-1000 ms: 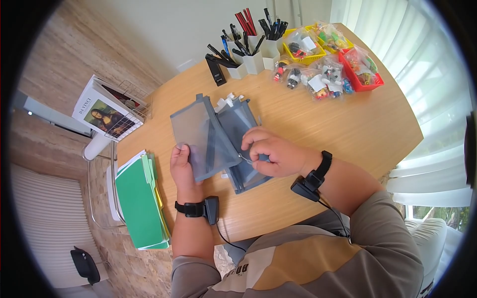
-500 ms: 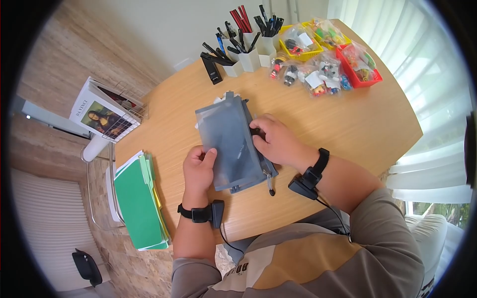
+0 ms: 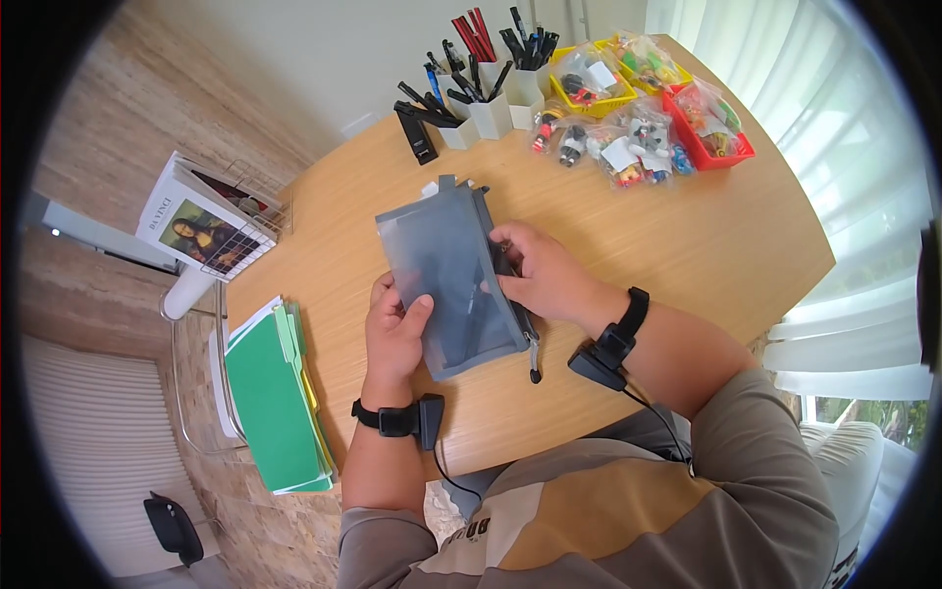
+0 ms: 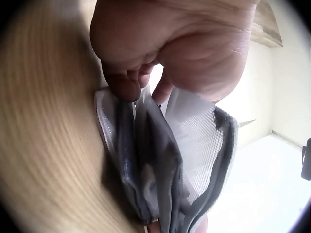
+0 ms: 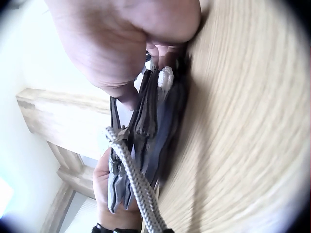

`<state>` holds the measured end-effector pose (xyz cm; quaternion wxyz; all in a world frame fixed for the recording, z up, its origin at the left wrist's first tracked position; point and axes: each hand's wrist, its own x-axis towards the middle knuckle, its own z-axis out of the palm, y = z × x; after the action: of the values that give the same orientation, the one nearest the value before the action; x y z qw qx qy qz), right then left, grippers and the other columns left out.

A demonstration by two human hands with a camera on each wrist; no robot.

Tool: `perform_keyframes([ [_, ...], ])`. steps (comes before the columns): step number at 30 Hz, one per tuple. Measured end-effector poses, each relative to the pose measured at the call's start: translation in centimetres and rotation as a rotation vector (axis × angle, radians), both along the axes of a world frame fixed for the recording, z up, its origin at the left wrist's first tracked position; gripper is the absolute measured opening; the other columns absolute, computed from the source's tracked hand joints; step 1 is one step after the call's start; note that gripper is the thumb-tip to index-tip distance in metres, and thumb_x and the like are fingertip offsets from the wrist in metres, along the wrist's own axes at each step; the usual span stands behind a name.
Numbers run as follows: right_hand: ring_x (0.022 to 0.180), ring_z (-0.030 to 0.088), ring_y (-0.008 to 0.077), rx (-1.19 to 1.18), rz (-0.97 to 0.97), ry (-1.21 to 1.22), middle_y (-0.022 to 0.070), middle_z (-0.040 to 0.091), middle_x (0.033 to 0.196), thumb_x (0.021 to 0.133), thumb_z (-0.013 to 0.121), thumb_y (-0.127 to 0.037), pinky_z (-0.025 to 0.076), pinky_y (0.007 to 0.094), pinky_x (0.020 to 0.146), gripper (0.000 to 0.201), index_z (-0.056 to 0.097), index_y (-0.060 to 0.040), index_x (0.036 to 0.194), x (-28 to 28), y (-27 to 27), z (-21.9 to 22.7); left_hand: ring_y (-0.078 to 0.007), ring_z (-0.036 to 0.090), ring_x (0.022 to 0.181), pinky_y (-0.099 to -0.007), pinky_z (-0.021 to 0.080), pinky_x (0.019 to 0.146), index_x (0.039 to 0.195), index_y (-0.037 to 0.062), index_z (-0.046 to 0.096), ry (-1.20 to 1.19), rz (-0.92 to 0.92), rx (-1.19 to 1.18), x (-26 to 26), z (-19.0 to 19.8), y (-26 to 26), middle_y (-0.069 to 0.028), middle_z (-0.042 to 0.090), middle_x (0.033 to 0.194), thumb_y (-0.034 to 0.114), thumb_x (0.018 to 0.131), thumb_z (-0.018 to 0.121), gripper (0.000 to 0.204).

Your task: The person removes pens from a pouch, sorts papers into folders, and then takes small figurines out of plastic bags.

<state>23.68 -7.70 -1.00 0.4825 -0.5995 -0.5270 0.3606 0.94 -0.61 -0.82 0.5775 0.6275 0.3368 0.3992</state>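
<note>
Grey translucent zip pouches point(image 3: 446, 285) lie stacked at the middle of the table, one over another. My left hand point(image 3: 394, 329) grips their left edge, thumb on top and fingers beneath. At the right, zippered edge my right hand point(image 3: 545, 275) pinches the pouches between thumb and fingers. The left wrist view shows several layers of pouch point(image 4: 165, 160) hanging apart below the fingers of the left hand point(image 4: 170, 48). In the right wrist view a braided grey pull cord point(image 5: 136, 184) hangs by the zippers, below the right hand point(image 5: 126, 43).
Pen holders point(image 3: 491, 116) with pens and a black box point(image 3: 416, 135) stand at the back. Bagged figurines point(image 3: 628, 152) lie beside yellow baskets point(image 3: 601, 106) and a red basket point(image 3: 711, 157). Green folders point(image 3: 275, 398) lie at the left edge, near a wire rack point(image 3: 265, 221) holding a book.
The lifted upper pouch has come down over the lower one. My right hand has moved from the zipper pull to the right edge; the left hand has shifted slightly right.
</note>
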Motion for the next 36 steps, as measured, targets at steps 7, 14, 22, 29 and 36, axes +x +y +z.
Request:
perform_keyframes([
  [7, 0.086, 0.059, 0.0304, 0.249, 0.073, -0.075, 0.0138, 0.057, 0.092, 0.08, 0.067, -0.005, 0.048, 0.0381, 0.075, 0.026, 0.059, -0.0006, 0.105, 0.3, 0.6, -0.8, -0.0188, 0.049, 0.113, -0.0315, 0.041, 0.097, 0.112, -0.0013, 0.065, 0.077, 0.029, 0.136, -0.1, 0.2, 0.0, -0.0082, 0.047, 0.124, 0.011, 0.089, 0.067, 0.026],
  [14, 0.095, 0.06, 0.034, 0.186, 0.074, -0.049, 0.0157, 0.06, 0.102, 0.081, 0.062, 0.0, 0.049, 0.038, 0.083, 0.025, 0.058, -0.0005, 0.105, 0.1, 0.5, -0.7, -0.0197, 0.052, 0.111, -0.0311, 0.042, 0.095, 0.107, -0.0026, 0.066, 0.119, 0.083, 0.116, -0.4, 0.1, 0.1, -0.0094, 0.052, 0.123, 0.009, 0.089, 0.065, 0.021],
  [22, 0.101, 0.061, 0.035, 0.19, 0.074, 0.095, 0.0184, 0.063, 0.11, 0.084, 0.061, -0.002, 0.049, 0.0389, 0.089, 0.036, 0.055, -0.0009, 0.119, -0.4, 1.0, -1.8, -0.0157, 0.058, 0.1, -0.0304, 0.043, 0.093, 0.105, -0.0029, 0.067, 0.061, 0.079, -0.011, -0.3, 0.2, -0.4, -0.0054, 0.066, 0.108, 0.011, 0.091, 0.064, 0.02],
  [29, 0.107, 0.06, 0.0257, 0.134, 0.113, -0.084, 0.0143, 0.06, 0.116, 0.088, 0.054, 0.003, 0.046, 0.0336, 0.096, 0.039, 0.051, -0.0018, 0.127, 0.0, 0.6, -1.0, -0.0135, 0.058, 0.097, -0.0287, 0.045, 0.09, 0.104, -0.0005, 0.067, -0.196, 0.129, -0.201, -0.7, -0.6, 0.1, -0.0041, 0.066, 0.102, 0.011, 0.093, 0.063, 0.017],
  [36, 0.119, 0.051, 0.0361, 0.178, 0.095, -0.223, 0.0213, 0.052, 0.128, 0.086, 0.056, 0.003, 0.044, 0.0386, 0.1, 0.051, 0.045, -0.0029, 0.136, -0.6, 0.0, 0.1, -0.0164, 0.059, 0.099, -0.0318, 0.045, 0.093, 0.105, 0.0021, 0.066, -0.334, 0.08, -0.28, -1.2, -0.2, 0.5, -0.0047, 0.065, 0.105, 0.012, 0.089, 0.066, 0.019],
])
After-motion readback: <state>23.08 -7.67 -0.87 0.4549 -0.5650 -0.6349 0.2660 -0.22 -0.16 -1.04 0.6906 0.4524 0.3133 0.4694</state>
